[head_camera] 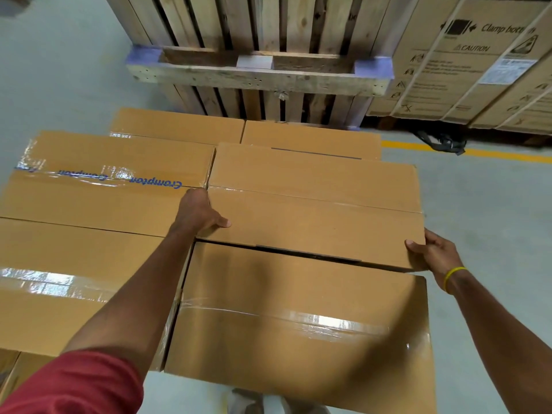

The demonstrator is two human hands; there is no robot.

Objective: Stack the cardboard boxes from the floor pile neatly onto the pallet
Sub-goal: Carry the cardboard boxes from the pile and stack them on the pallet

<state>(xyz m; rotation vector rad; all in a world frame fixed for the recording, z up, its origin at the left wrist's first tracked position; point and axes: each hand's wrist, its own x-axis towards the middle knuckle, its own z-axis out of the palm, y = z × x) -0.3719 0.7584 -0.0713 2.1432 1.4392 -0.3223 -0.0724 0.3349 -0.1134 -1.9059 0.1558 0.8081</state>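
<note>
Head view, 1 frame.

- Cardboard box [316, 204]: plain brown, long side running left to right, clear tape along its top seam. It sits in the middle of the group of cartons, 1 level above them, with a dark gap under its near edge. I cannot tell whether it is resting or lifted clear.
- Left hand [198, 212]: clamped on the box's left end. The thumb lies flat on the top face and the fingers go down into the slot between this box and its neighbour.
- Right hand [434, 253]: clamped on the near right corner, thumb on top, fingers wrapped round the end face. A yellow wristband [453, 277] sits on that wrist.
- Near box [298, 324]: directly below and in front of the held one, shiny tape across its top, the arm's shadow falling on it.
- Taped box [110, 186]: just beside the held box on the left, with blue "Crompton" lettering on its tape. Another carton [59, 279] lies in front of it, under the left forearm.
- 2 far boxes [179, 125] [310, 135]: side by side behind the held box and lower than it.
- What the cartons stand on is hidden.
- Wooden pallets [254, 55]: standing on edge behind the cartons, with blue-painted blocks showing.
- Large printed cartons [478, 73]: to the right of the pallets, strapped, marked "CAUTION".
- Grey floor [493, 204] with a yellow line [493, 155]. A black strap [442, 141] lies by the line.
- Red sleeve [74, 383] on the left arm, at bottom left.
</note>
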